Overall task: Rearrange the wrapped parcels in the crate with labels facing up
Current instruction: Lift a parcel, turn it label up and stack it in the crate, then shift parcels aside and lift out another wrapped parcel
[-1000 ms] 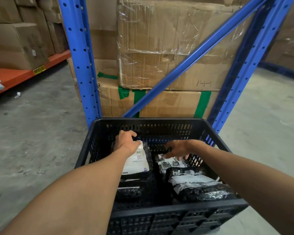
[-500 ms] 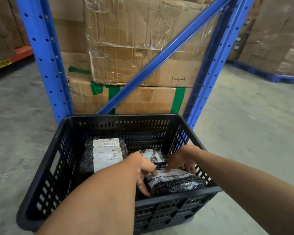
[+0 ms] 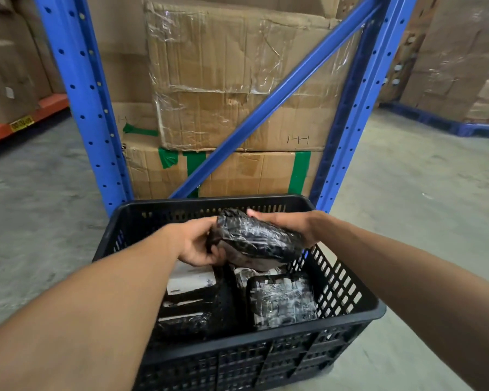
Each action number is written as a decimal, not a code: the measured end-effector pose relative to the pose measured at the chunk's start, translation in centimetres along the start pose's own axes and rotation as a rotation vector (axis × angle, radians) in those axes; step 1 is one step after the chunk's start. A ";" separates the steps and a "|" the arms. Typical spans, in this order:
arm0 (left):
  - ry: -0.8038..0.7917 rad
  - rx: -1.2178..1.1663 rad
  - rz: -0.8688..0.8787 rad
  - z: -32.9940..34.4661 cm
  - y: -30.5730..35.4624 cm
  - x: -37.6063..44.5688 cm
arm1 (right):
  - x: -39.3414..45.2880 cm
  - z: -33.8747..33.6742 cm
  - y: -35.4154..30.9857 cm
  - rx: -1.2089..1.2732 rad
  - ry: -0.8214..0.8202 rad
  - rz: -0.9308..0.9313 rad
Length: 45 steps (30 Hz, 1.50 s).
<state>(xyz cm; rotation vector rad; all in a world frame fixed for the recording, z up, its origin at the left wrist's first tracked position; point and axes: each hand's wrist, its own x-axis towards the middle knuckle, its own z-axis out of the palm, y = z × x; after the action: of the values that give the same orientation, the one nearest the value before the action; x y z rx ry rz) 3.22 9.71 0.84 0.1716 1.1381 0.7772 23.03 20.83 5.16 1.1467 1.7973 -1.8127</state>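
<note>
A black slatted plastic crate point(image 3: 347, 314) stands on the floor in front of me. Above its middle I hold a black film-wrapped parcel point(image 3: 254, 239), tilted, with its plain black side up and a pale edge showing underneath. My left hand point(image 3: 194, 244) grips its left end and my right hand point(image 3: 288, 224) grips its far right side. Inside the crate lie other wrapped parcels: one with a white label facing up point(image 3: 191, 282) at the left, a dark one point(image 3: 187, 320) in front of it, and one with crumpled film point(image 3: 283, 301) at the right.
A blue steel rack point(image 3: 85, 88) with a diagonal brace rises right behind the crate, holding taped cardboard boxes point(image 3: 226, 88). An orange shelf beam point(image 3: 26, 119) is at the far left, and a blue pallet with boxes point(image 3: 449, 119) at the far right. Grey concrete floor lies on both sides.
Both hands have lifted a black parcel out of the right side of the crate and hold it above the crate, plain side up. The camera view has shifted slightly.
</note>
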 end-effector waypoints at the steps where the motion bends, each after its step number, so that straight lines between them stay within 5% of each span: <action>1: 0.025 -0.041 0.005 -0.8 0.5 -0.8 | -0.1 0.2 -0.6 0.039 -0.007 -0.081; 5: 0.117 -0.081 0.007 -4.4 1.0 -3.9 | 0.0 1.4 -2.0 -0.069 0.020 -0.276; 15: 0.548 0.109 0.324 -7.7 -2.1 -7.4 | 2.9 3.3 -3.8 0.038 -0.013 -0.311; 18: 0.682 0.147 0.295 -7.8 -3.2 -7.5 | 3.6 3.9 -3.9 0.092 -0.070 -0.305; 21: 0.511 0.142 0.184 -7.5 -3.8 -7.2 | 4.9 4.8 -3.6 0.216 -0.083 -0.284; 24: 0.414 0.062 0.269 -7.1 -3.1 -6.7 | 6.5 6.1 -3.0 0.276 -0.055 -0.208; 31: 0.588 0.149 0.364 -8.5 -2.6 -5.1 | 9.5 8.8 -2.4 -0.045 0.251 -0.081; 45: 1.079 0.651 0.329 -4.8 -3.0 -3.9 | 9.7 6.7 -2.4 -0.590 0.289 -0.026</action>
<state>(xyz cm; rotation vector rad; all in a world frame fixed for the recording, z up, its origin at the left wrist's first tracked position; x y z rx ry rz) -0.30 3.81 0.12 0.5297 2.4248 0.7639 13.34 17.70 -1.21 1.1725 2.2980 -1.0322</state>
